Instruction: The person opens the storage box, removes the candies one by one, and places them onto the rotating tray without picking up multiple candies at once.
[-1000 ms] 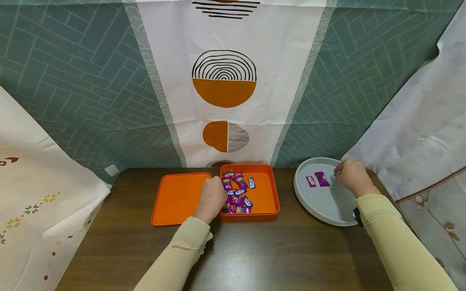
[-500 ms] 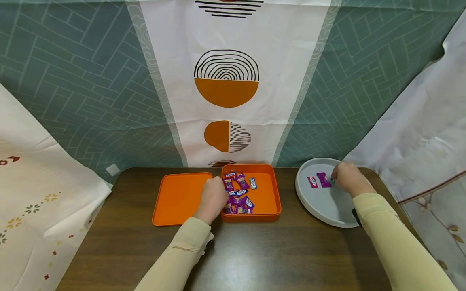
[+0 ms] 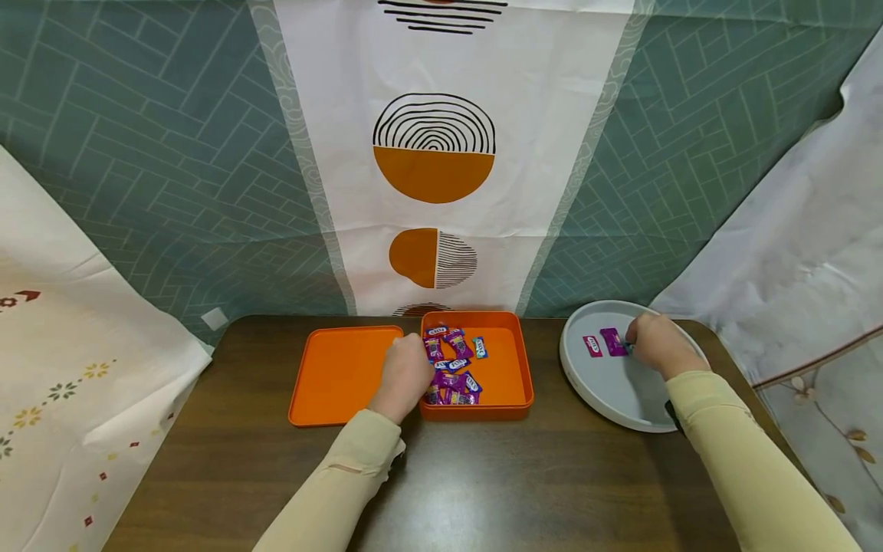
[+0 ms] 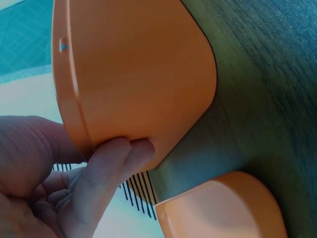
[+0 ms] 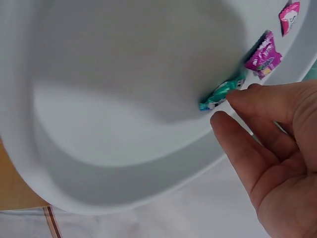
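My left hand [image 3: 405, 376] grips the left wall of an orange box [image 3: 507, 383], thumb and fingers bent over its rim in the left wrist view. Inside lie several purple and blue wrapped candies [image 3: 451, 381], mostly on the left side, plus a lone light-blue candy [image 3: 479, 347]. Over the grey round tray [image 3: 607, 399] is my right hand [image 3: 661, 345]. In the right wrist view, one of its fingertips touches a green wrapped candy [image 5: 218, 95], while the other stands apart from it. A purple candy [image 5: 265, 55] and a pink candy [image 5: 289, 18] lie beside it in a row.
A flat orange tray or lid [image 3: 338, 376] lies on the brown wooden table [image 3: 510, 483], left of the box. A patterned cloth [image 3: 441, 184] hangs behind the table, with pale cloths at both sides.
My right hand has shifted slightly left and lowered the green candy onto the tray beside the purple one; its fingers have parted from it. The left hand keeps its grip on the box.
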A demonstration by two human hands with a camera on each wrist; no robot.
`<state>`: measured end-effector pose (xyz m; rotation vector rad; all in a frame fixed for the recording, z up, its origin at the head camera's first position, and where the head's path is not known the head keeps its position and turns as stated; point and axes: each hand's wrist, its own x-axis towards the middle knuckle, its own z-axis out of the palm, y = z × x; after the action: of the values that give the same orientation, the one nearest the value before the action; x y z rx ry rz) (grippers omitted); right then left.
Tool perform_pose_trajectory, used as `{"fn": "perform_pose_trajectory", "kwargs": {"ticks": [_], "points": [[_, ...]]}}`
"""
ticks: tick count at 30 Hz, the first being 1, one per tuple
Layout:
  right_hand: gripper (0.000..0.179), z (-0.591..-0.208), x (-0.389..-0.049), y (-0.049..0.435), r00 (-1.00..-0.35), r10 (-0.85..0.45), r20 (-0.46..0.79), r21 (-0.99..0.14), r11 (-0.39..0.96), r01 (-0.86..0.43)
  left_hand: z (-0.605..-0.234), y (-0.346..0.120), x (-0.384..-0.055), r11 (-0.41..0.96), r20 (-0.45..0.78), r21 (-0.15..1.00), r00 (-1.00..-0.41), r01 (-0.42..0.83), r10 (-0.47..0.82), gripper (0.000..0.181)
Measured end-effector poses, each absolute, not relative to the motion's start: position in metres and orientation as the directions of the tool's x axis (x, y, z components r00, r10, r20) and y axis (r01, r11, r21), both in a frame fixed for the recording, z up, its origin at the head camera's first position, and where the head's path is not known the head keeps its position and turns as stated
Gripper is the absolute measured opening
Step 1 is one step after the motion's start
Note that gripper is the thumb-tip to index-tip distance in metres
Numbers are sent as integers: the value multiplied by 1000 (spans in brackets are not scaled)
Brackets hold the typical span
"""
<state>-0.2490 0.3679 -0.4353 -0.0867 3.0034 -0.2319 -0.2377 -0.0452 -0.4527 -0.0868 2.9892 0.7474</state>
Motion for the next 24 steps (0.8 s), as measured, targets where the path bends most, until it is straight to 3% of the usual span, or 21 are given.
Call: {"fn": "perform_pose_trajectory", "kwargs": {"ticks": [7, 15, 24], "points": [[27, -418, -248, 347, -994, -76, -78, -160, 985, -63, -451, -45, -236, 879, -79, 471, -996, -71, -38, 35], [31, -388, -253, 290, -992, -125, -10, -185, 975, -121, -452, -44, -236, 875, -79, 480, -996, -69, -35, 30], [27, -386, -248, 229, -988, -141, 67, -201, 968, -152, -450, -43, -231, 878, -78, 472, -996, -79, -48, 28]]}}
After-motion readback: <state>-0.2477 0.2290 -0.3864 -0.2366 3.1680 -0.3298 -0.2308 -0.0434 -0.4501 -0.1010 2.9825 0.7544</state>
